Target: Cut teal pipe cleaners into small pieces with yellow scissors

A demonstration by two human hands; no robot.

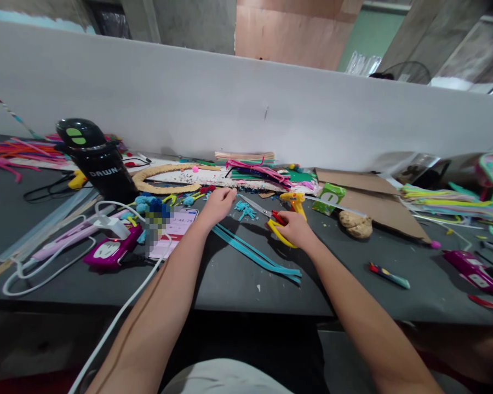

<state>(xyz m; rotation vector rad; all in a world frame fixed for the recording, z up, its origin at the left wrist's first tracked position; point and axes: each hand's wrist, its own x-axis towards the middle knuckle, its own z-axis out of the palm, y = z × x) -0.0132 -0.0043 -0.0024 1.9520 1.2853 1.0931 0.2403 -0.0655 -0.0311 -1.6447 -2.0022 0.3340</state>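
Note:
My right hand is closed around the yellow handles of a pair of scissors, whose blades point left toward a small heap of teal pipe-cleaner bits. My left hand rests on the dark table just left of that heap, fingers drawn together in a pinch near its far edge; what they hold is too small to make out. Long teal pipe cleaners lie diagonally between my forearms.
A black bottle, a phone, a magenta device with white cables, a straw ring, a yellow glue gun, a green box, cardboard and piles of coloured pipe cleaners crowd the table. A white wall bounds the back.

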